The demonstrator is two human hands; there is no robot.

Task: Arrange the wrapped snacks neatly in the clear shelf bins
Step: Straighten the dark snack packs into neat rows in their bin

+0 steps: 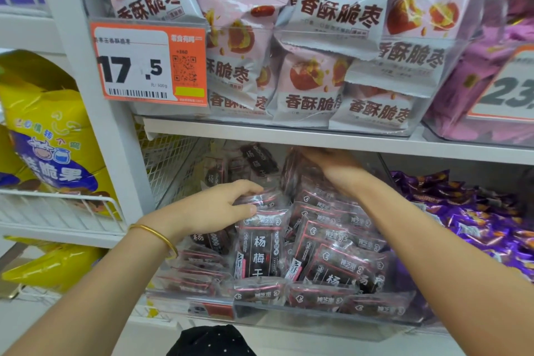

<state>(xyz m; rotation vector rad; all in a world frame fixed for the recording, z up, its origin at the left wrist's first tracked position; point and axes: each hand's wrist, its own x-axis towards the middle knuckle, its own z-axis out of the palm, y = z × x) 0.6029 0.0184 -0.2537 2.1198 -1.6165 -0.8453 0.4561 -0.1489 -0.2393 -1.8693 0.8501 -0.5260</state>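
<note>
Judged roughly midway. The clear bin [318,319] sits on the lower shelf, at 6 o'clock from the pink bags [312,89] in the bin above, and it is already well filled with the wrapped snacks [332,240]. On the 3 o'clock side of the bin they stand in overlapping rows, and a flat row lines the front wall at 6 o'clock. That part looks done. Left to do, by the look of it: the 9 o'clock side, where packs lie flat and skewed in a loose pile, and the back at 11 o'clock, where a few lean at odd angles. The left hand [219,206], with a bangle [157,235] on the wrist, has fingers and thumb curled onto one packet [261,200] near the bin's middle, pinching its top edge. The right hand [329,166] reaches deep to 12 o'clock under the shelf board, on top of a standing stack. Its fingers are in shadow, so whether it is gripping or just pressing can't be told. The snacks are small flat pillow packs in clear glossy film with dark contents, dark labels with pink trim and crimped ends. They probably slide on each other easily. Purple candies [476,225] fill the neighbouring bin at 3 o'clock.
</note>
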